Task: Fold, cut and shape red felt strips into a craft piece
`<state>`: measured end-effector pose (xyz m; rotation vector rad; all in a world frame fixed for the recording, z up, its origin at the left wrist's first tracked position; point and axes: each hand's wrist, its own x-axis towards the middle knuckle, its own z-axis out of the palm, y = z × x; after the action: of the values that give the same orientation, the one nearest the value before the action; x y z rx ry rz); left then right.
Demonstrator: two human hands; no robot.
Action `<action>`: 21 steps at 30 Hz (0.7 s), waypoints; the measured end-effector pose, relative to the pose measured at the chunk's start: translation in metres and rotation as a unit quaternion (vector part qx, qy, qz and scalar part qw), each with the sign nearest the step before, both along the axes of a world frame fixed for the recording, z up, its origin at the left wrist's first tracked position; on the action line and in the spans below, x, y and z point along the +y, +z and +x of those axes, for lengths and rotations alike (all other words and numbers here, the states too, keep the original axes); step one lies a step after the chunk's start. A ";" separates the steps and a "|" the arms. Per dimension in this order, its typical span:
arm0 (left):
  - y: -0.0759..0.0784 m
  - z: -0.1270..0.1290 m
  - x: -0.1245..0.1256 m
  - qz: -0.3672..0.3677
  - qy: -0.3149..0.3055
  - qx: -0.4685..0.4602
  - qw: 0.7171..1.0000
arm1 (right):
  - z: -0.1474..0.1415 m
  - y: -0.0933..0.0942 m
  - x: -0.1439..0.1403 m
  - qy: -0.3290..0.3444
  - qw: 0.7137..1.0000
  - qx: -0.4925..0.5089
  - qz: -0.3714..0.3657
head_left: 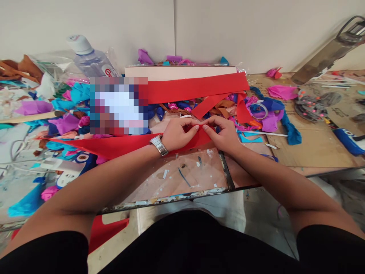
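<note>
Both my hands pinch one long strip of red fabric (122, 145) just above the front part of the table. My left hand (178, 133), with a metal watch on its wrist, holds the strip between thumb and fingers. Close beside it, my right hand (221, 131) grips the strip's right end, thumb against fingertips. The strip trails left past my wrist and tapers to a point. Behind my hands lies a wide red band (196, 88) in front of a white board edge (182, 72), with a narrower red piece (211, 104) below it.
Colourful fabric scraps (64, 123) cover the left side. A clear water bottle (91, 59) stands at the back left, and a dark bottle (325, 55) leans at the right. A tape roll (259, 110) and cardboard (302, 148) lie on the right. A power strip (74, 169) sits left.
</note>
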<state>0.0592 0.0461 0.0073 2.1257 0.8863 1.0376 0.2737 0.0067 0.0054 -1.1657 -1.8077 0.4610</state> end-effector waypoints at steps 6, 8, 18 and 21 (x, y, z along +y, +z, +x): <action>0.002 -0.001 0.003 0.003 -0.007 0.021 1.000 | -0.001 0.000 0.000 0.002 1.000 -0.005 0.006; 0.002 -0.001 0.004 0.003 -0.002 0.034 0.999 | -0.001 0.000 0.000 -0.005 1.000 -0.016 0.012; 0.008 -0.004 0.006 -0.021 -0.022 0.036 0.999 | 0.003 0.001 -0.001 0.004 0.998 -0.049 0.041; 0.008 -0.003 0.006 -0.029 -0.033 0.024 0.999 | 0.003 0.000 -0.001 0.012 0.997 -0.055 0.049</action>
<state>0.0561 0.0522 0.0154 2.1247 0.8520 0.9215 0.2765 0.0058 0.0057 -1.1217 -1.9180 0.3242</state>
